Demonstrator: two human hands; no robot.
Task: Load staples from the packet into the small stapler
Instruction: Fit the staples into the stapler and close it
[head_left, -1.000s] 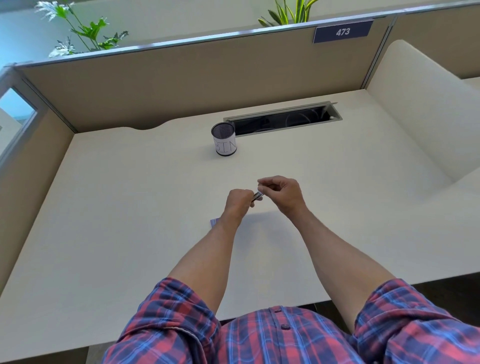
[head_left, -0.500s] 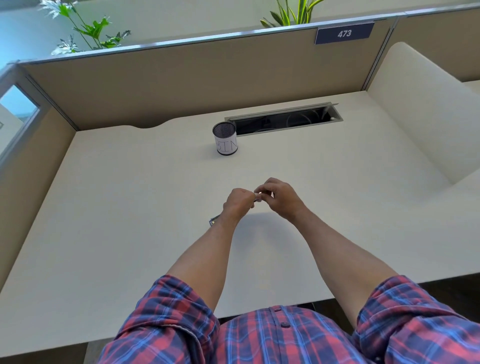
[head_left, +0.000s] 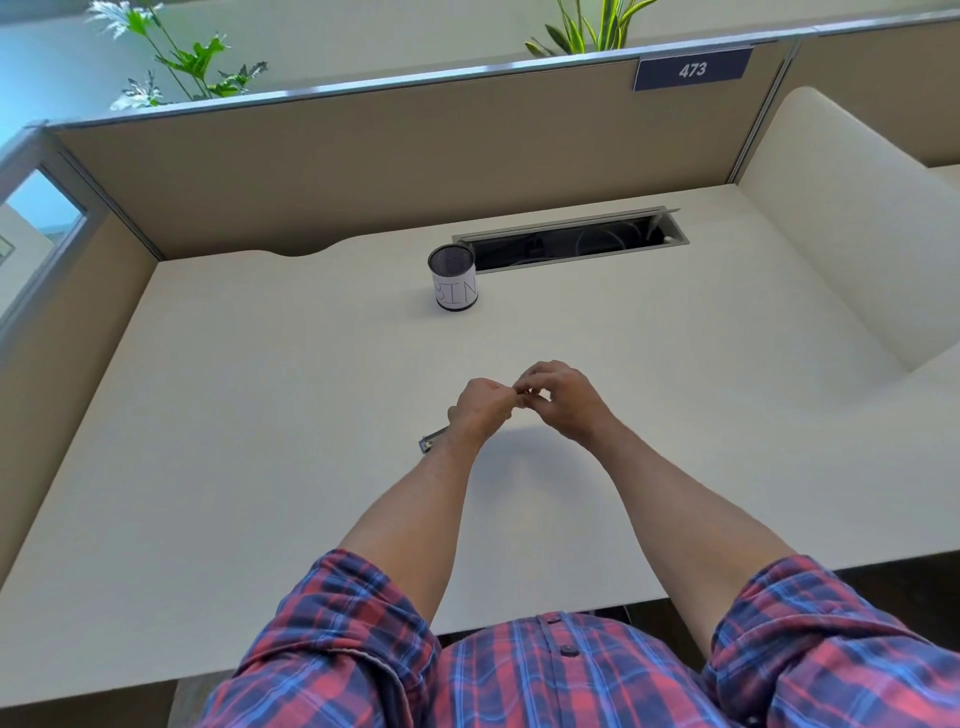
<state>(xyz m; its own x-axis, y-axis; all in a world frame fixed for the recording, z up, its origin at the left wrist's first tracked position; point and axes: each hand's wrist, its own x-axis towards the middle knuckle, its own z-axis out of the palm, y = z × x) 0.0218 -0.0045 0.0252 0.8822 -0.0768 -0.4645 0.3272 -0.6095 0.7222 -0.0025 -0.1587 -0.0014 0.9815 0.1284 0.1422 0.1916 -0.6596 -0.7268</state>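
The 2 hands are held together above the middle of the desk (head_left: 260, 415), the left hand (head_left: 480, 408) touching the right hand (head_left: 563, 402) at the fingertips. A small metal item (head_left: 432, 441) is seen on the desk just left of the left wrist, partly hidden by it. Well behind the hands, a cup (head_left: 453, 278) is stood upright on the desk, just left of a cable slot (head_left: 571, 239) set into the desk's rear. Partition panels (head_left: 363, 171) are placed behind and to the left of the desk, and 2 plants (head_left: 182, 62) are seen beyond the rear panel.

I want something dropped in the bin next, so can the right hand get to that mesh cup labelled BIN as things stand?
Probably yes: bare desk lies between the right hand and the BIN cup, but its fingers are busy pinching something small against the left hand.
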